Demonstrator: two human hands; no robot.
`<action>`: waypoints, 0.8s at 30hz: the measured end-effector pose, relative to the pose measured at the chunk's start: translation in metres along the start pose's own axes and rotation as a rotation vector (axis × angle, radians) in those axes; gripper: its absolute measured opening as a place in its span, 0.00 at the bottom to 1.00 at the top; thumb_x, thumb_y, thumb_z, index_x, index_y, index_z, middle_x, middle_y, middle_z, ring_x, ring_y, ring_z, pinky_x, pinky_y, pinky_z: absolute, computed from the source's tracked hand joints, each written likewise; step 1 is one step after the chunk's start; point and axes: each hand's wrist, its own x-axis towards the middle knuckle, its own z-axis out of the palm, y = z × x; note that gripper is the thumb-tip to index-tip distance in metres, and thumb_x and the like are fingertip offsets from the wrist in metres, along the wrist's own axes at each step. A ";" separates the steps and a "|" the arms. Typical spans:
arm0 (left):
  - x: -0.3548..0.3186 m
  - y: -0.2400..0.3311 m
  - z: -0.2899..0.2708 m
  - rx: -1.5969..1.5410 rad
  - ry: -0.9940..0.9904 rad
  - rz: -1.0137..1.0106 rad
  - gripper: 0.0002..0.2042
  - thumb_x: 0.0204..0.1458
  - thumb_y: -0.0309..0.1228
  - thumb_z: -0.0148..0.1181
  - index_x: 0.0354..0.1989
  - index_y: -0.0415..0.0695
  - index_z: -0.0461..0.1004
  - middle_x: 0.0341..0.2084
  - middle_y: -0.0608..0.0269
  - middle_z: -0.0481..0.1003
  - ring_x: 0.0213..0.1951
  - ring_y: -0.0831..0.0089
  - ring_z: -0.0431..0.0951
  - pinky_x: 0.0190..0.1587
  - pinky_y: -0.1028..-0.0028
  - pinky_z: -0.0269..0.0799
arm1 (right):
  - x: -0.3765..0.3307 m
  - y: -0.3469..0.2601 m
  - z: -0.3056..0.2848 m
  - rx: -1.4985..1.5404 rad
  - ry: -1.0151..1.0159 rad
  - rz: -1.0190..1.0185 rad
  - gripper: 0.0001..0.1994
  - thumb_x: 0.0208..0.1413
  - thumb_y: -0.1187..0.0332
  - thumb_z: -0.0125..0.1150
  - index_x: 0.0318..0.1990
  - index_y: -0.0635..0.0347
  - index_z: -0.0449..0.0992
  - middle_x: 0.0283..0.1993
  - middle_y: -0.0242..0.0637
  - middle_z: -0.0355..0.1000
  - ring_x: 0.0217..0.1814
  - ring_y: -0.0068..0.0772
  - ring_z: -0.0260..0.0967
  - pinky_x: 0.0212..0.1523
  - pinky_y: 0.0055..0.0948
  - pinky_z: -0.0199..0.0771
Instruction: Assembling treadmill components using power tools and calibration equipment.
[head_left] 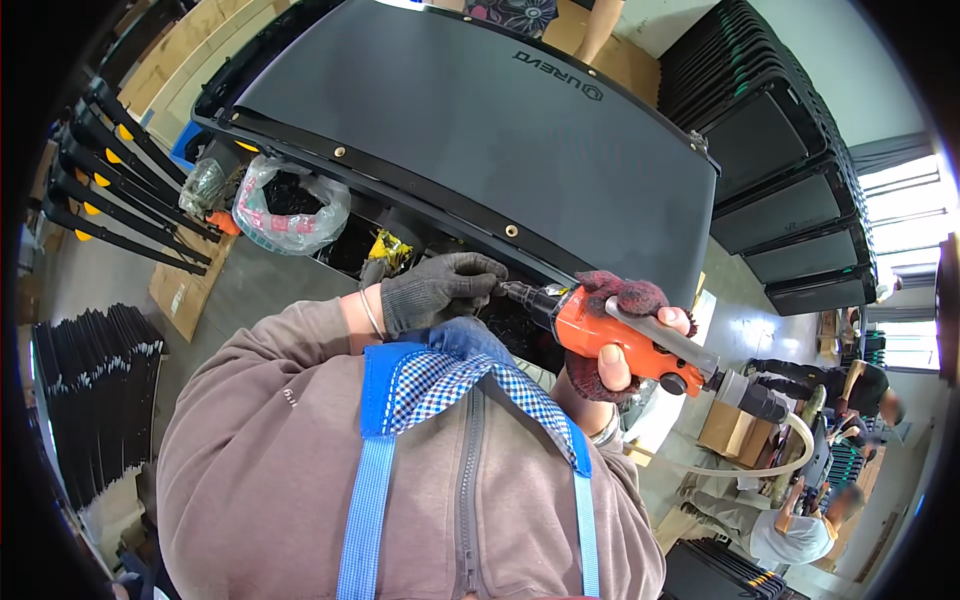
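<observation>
My right hand, in a dark red glove with bare fingertips, is wrapped round an orange air screwdriver. Its lever lies under my fingers, and a pale hose runs from its rear end. The tool's bit points left toward my left hand, which wears a dark grey glove. There the thumb and fingers are pinched together at the tip of the bit; whatever they hold is too small to make out. Just beyond both hands lies a large dark grey panel with brass-coloured fasteners along its edge strip.
A clear plastic bag of dark small parts stands left of my hands, near a yellow packet. Black frame legs stand at left. Stacked dark panels fill the right. Another person's arm reaches in at the far edge; others work at right.
</observation>
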 end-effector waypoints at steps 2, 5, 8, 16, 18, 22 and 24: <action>0.002 0.000 -0.003 0.080 0.007 0.023 0.17 0.55 0.35 0.56 0.51 0.41 0.67 0.33 0.68 0.70 0.30 0.85 0.67 0.31 0.86 0.66 | -0.002 0.002 0.002 -0.010 -0.003 -0.011 0.27 0.41 0.76 0.62 0.52 0.56 0.61 0.43 0.47 0.67 0.42 0.40 0.69 0.46 0.58 0.69; 0.006 0.002 -0.006 0.005 -0.021 -0.006 0.18 0.54 0.33 0.59 0.51 0.41 0.67 0.35 0.68 0.71 0.30 0.85 0.68 0.32 0.87 0.66 | -0.006 0.008 0.003 -0.030 -0.007 -0.038 0.27 0.41 0.76 0.62 0.52 0.56 0.60 0.43 0.47 0.67 0.42 0.41 0.69 0.47 0.58 0.69; 0.013 0.004 -0.002 -0.099 -0.002 -0.015 0.17 0.54 0.32 0.57 0.51 0.41 0.67 0.36 0.68 0.72 0.31 0.86 0.68 0.32 0.87 0.66 | -0.007 0.015 0.000 -0.130 -0.031 -0.118 0.28 0.42 0.72 0.64 0.49 0.57 0.55 0.41 0.45 0.67 0.41 0.40 0.69 0.47 0.50 0.71; 0.041 0.006 -0.012 -0.289 0.109 0.061 0.11 0.58 0.32 0.51 0.48 0.46 0.69 0.38 0.68 0.75 0.29 0.89 0.71 0.24 0.91 0.64 | 0.010 0.047 -0.008 -0.612 -0.075 0.053 0.26 0.40 0.77 0.64 0.50 0.59 0.61 0.43 0.49 0.69 0.44 0.43 0.71 0.47 0.45 0.73; 0.038 0.004 -0.017 -0.303 0.114 0.041 0.11 0.59 0.32 0.50 0.48 0.46 0.69 0.38 0.68 0.75 0.30 0.90 0.72 0.24 0.92 0.64 | 0.020 0.054 -0.004 -0.582 -0.080 0.119 0.26 0.39 0.77 0.64 0.49 0.60 0.62 0.43 0.48 0.69 0.44 0.41 0.71 0.48 0.43 0.73; 0.029 -0.006 -0.018 -0.287 0.102 -0.134 0.10 0.59 0.32 0.50 0.47 0.47 0.70 0.36 0.67 0.75 0.31 0.85 0.73 0.25 0.90 0.67 | 0.047 0.067 0.007 -0.571 -0.054 0.324 0.25 0.38 0.76 0.65 0.47 0.61 0.64 0.43 0.45 0.70 0.44 0.36 0.71 0.48 0.37 0.72; 0.022 -0.009 -0.021 -0.344 0.174 -0.148 0.10 0.58 0.30 0.50 0.46 0.43 0.71 0.35 0.66 0.75 0.35 0.82 0.74 0.29 0.89 0.68 | 0.059 0.075 0.016 -0.671 -0.097 0.449 0.24 0.37 0.76 0.65 0.46 0.61 0.66 0.41 0.42 0.71 0.43 0.33 0.71 0.47 0.34 0.72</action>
